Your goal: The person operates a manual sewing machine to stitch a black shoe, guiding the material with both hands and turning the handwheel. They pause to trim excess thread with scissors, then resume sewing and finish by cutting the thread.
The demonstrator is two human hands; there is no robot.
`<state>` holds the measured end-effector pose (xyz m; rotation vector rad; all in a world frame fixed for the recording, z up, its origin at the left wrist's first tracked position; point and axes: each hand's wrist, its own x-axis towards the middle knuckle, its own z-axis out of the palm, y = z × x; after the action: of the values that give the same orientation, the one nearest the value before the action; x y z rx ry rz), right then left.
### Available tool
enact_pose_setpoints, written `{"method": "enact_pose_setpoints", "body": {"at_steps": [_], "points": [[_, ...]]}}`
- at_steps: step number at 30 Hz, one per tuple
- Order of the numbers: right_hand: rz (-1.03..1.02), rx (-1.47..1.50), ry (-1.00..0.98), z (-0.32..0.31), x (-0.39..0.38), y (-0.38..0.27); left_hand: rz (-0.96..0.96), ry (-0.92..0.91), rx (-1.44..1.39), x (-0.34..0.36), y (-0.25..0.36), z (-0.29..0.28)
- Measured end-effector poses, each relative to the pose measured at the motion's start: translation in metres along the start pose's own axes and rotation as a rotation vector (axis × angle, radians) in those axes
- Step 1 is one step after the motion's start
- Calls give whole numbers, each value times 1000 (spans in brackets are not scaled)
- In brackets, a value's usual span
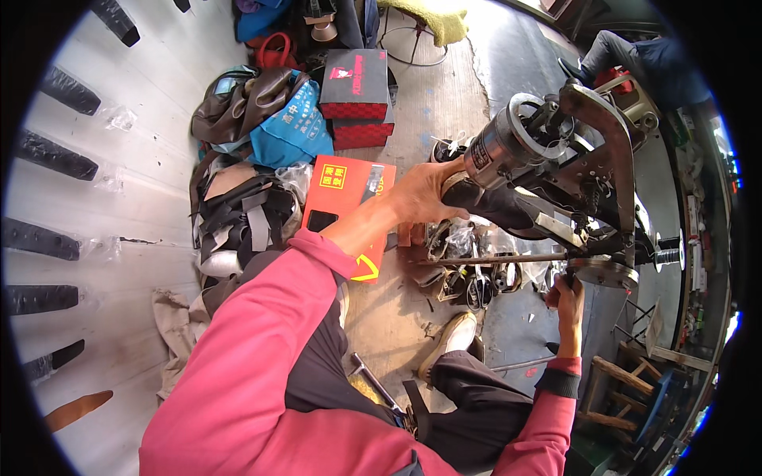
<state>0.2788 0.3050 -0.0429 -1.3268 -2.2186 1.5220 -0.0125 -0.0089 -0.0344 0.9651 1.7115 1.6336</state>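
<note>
A dark shoe (508,210) lies along the working arm of a hand-cranked shoe-stitching machine (615,127), partly hidden by the machine's metal parts. My left hand (432,194) is closed around the shoe's near end, thumb below and fingers behind it. Lower right, my right hand (565,301) is closed at the rim of the machine's round hand wheel (601,272); its exact grip is partly hidden. A long metal rod (492,259) runs leftward from beside the wheel.
Below the machine sits a tray of small parts and tools (476,278). An orange-red box (341,178) carries a phone (321,220). Dark shoeboxes (355,83), a blue bag (294,127) and scraps (246,202) lie left. Wooden stool (623,377) at right; another person's leg (607,55) beyond.
</note>
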Motion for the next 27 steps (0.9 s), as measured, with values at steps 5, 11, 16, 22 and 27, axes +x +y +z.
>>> {"method": "enact_pose_setpoints", "body": {"at_steps": [5,11,16,22,27], "points": [[-235,-50,134,-19,-33,-57,224,54,191,5,-14,3],[-280,-31,457,-97,-9,-46,395,78,238,3,-4,1],[-216,8,497,-115,21,-2,12,-60,192,-4,11,-6],[-112,-7,478,-119,41,35,169,16,471,-3,8,-6],[43,15,176,-49,33,41,105,37,605,-3,6,-5]]}}
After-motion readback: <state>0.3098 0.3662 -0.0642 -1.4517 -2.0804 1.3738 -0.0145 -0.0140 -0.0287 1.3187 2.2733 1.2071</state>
